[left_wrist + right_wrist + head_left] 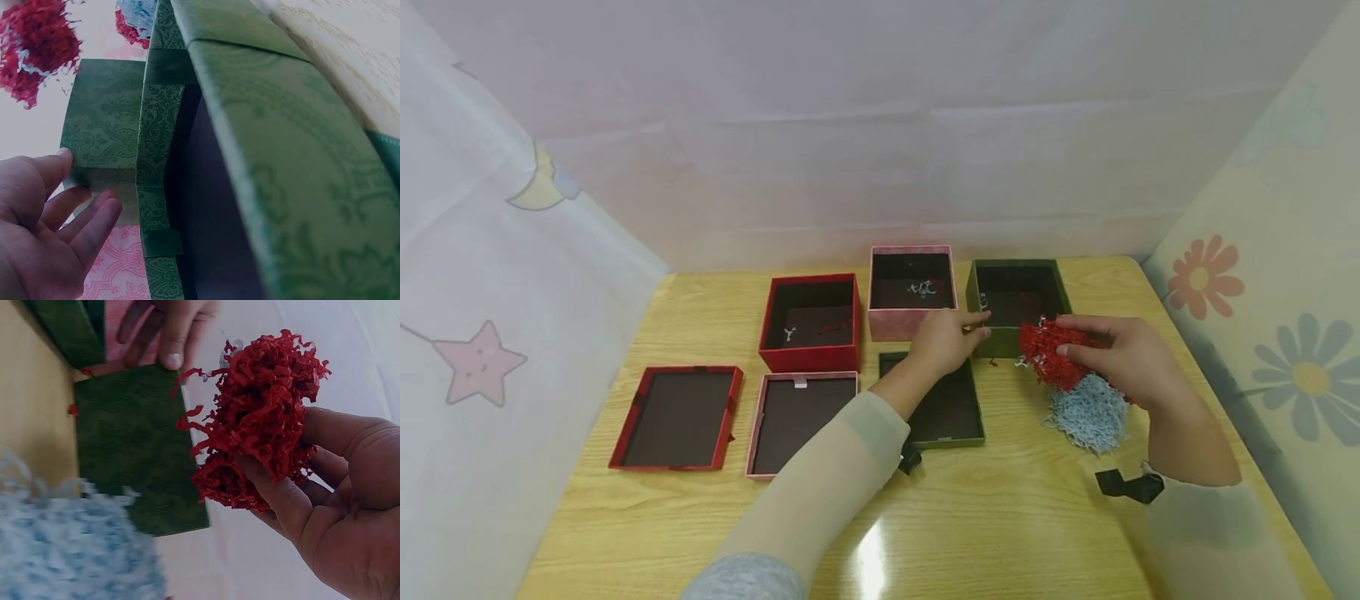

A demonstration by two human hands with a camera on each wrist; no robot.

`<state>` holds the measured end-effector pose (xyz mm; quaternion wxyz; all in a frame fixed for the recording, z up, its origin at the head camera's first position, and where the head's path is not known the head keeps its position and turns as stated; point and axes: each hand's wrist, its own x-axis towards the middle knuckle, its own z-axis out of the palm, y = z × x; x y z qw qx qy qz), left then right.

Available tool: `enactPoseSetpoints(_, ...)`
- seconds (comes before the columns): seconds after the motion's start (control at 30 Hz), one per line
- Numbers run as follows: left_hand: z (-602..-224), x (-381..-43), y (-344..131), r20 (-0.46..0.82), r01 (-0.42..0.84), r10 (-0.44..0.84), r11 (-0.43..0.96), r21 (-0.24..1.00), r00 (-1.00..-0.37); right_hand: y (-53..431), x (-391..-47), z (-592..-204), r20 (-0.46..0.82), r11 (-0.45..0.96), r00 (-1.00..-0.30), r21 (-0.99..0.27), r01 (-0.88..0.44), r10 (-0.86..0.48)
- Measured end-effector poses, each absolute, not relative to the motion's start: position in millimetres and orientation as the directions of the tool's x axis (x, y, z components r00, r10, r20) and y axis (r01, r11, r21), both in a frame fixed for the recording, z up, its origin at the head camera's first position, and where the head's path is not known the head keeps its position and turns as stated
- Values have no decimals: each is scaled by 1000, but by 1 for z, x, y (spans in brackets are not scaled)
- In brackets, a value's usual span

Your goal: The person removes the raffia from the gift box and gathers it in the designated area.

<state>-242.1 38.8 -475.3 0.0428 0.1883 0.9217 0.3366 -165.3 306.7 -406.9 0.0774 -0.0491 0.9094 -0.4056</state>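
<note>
My right hand [1131, 358] holds a clump of red shredded paper [262, 419] between thumb and fingers, close to the front right corner of the green box [1017, 340]. A few pale shreds cling to the red clump. Just below it, a pile of light blue shredded paper [1088, 414] lies on the table. My left hand [47, 222] reaches to the green box's front left corner, thumb at its rim and fingers loosely extended by the left side. Few loose shreds show inside that box.
A pink box [906, 323] and a red box [812, 359] stand left of the green one, with some shreds inside. In front lie a green lid [946, 441], a pink lid [752, 433] and a red lid [734, 408]. White cloth [880, 183] backs the wooden table [985, 525].
</note>
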Motion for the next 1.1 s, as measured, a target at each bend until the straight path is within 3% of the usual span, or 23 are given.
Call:
enactPoseSetpoints(0.53, -473, -241, 36, 45, 320, 374, 718, 618, -926, 284, -163, -470, -121, 714, -966, -695, -83, -230)
enactPoseSetpoints(1.1, -468, -245, 39, -53, 257, 378, 717, 648, -924, 275, -162, -491, -130, 821, -968, -561, -105, -213)
